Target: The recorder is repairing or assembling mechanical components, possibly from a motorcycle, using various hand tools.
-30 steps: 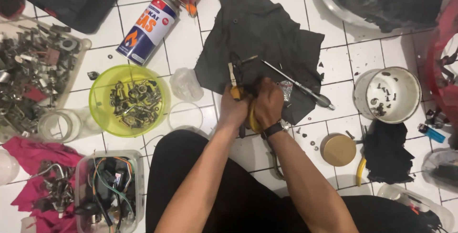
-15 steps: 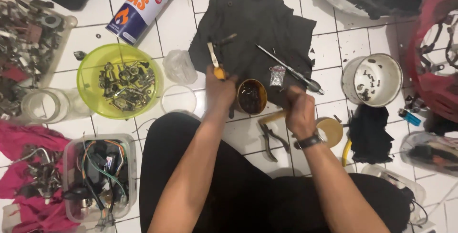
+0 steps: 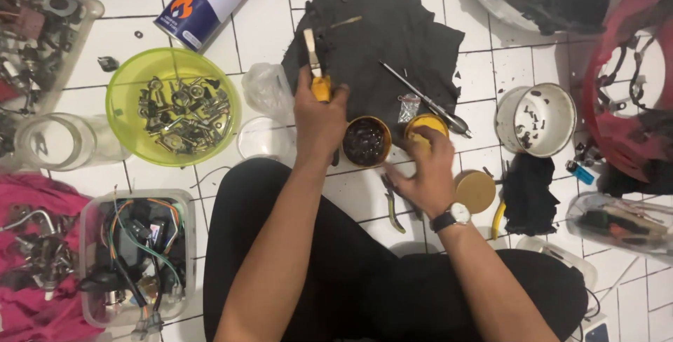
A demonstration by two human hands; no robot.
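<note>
A: Holding steady: open tin [image 3: 365, 141] of dark grease sits on the floor tiles, just in front of the knees, at the near edge of the black cloth [image 3: 378, 40]. Lid's off.

B: Hands?

A: Left hand [image 3: 319, 119] touches the tin's left side, fingers closed round a small yellow-handled brush [image 3: 317, 69], bristles pointing away. Right hand [image 3: 426, 168] just right of the tin, fingers gripping a yellow round piece [image 3: 425, 126], probably the lid.

B: Progress?

A: Tin opened, brush not dipped yet, as far as I can see.

B: Clutter?

A: Pliers [image 3: 392, 205] just below the tin, screwdriver [image 3: 420, 98] up-right of it, green bowl [image 3: 133, 79] of bolts well left, white pot [image 3: 536, 119] well right. Nothing blocks the tin.
</note>
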